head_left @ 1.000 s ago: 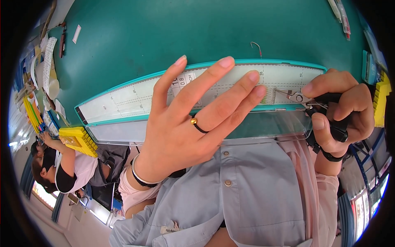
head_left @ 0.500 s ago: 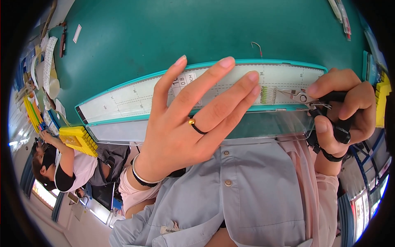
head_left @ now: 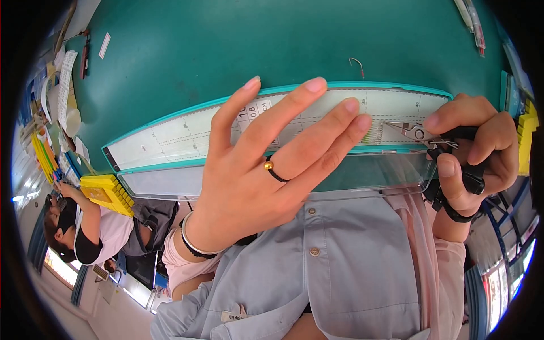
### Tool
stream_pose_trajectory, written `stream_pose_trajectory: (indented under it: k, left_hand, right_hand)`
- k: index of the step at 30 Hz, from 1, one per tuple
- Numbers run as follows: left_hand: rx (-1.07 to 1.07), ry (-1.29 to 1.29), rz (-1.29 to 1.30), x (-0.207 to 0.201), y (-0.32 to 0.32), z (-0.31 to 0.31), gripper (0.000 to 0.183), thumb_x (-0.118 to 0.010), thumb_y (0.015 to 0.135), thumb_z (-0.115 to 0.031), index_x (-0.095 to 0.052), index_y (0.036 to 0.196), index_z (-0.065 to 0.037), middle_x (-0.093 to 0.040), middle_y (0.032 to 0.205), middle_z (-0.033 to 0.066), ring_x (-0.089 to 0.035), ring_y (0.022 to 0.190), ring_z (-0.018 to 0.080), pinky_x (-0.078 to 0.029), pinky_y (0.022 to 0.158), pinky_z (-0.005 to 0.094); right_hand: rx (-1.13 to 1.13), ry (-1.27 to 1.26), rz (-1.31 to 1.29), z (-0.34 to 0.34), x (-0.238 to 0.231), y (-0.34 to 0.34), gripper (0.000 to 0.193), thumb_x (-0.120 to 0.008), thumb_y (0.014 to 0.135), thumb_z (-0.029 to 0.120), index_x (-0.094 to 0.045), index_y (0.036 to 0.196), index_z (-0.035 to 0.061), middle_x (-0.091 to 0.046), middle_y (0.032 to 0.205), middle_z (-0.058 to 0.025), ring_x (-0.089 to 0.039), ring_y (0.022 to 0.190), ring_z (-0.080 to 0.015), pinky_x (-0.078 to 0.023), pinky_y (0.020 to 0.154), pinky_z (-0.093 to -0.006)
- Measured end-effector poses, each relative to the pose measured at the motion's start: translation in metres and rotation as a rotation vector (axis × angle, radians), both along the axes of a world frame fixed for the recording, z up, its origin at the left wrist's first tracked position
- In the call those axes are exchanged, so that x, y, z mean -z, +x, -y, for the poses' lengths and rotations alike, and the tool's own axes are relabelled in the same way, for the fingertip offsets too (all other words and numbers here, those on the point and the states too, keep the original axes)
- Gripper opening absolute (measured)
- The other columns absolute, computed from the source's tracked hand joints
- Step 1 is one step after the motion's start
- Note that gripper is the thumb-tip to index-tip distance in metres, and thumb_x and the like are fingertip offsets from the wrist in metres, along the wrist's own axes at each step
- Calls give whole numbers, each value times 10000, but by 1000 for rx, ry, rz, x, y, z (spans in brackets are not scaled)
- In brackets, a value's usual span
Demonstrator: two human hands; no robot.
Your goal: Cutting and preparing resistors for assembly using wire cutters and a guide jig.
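Observation:
Across the long, slim case (head_left: 147, 147) with a teal rim and a white printed lining lies my left hand (head_left: 249, 170), fingers stretched out and spread. Its lower fingertips rest beside a small row of thin green-and-silver pieces (head_left: 375, 134), partly covering it. My right hand (head_left: 481, 147) is closed around small pointed snips (head_left: 418, 133) with black handles. Their metal tips point left, just right of that row. The clear lid (head_left: 161, 182) hangs folded toward me. Past the case's far edge, a fish hook (head_left: 357, 63) with a reddish shank end lies on the green table.
The green table (head_left: 226, 39) spreads beyond the case. Slim packets (head_left: 473, 25) lie at the far right. A yellow block-like container (head_left: 106, 195) stands left, another yellow container (head_left: 528, 136) right. Papers and a tape roll (head_left: 72, 121) crowd the left edge. Another person (head_left: 93, 232) works there.
My left hand has slid slightly right, its lower fingertips now covering more of the row of thin pieces. The snips have shifted a little right; the case has hardly moved.

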State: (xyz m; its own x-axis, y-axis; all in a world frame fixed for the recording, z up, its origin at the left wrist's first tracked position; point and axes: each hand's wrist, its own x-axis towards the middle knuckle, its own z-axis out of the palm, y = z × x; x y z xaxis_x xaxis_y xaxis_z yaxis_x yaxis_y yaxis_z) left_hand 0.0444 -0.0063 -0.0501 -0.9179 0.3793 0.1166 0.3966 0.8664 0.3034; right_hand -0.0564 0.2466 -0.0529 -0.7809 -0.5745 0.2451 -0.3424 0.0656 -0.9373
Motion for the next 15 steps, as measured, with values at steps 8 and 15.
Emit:
stream_pose_trajectory:
  k: [8,15]
  left_hand:
    - [11,9,-17,0,-2,-1,815,-742,471,-198,-714,1283,-264,-568,1408,-104,-480,1343,231,-360,1120,517]
    - [14,-4,-13,0,-1,1,818,-738,470,-193,-714,1285,-264,-565,1410,-106,-481,1342,232,-359,1122,516]
  right_hand:
    - [16,20,-22,-1,-5,-2,322,-733,851,101,-413,895,102,-667,961,-263,-568,738,-177,-464,643,-286]
    - [12,21,-33,1,-4,-1,314,-725,854,96,-413,897,100,-668,961,-263,-572,742,-176,-463,644,-286]
